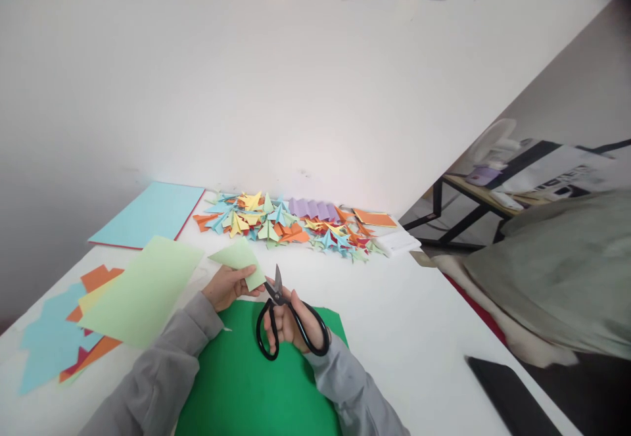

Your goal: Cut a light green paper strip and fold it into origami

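Observation:
My left hand (227,286) pinches a small piece of light green paper (241,258) above the far edge of a green mat (251,377). In my right hand (293,321) is a pair of scissors (277,296) with black loop handles, its blades parted and pointing away from me. The blade tips stand close to the right edge of the held paper; whether they touch it I cannot tell. A larger light green sheet (148,291) lies left of my left hand, partly over coloured paper scraps (54,337).
Many folded paper planes (269,219) lie in a heap along the wall, with pleated purple paper (313,209) among them. A light blue sheet stack (150,212) lies at the back left. A dark flat object (507,393) rests near the right table edge. Another person's clothing (557,265) shows at right.

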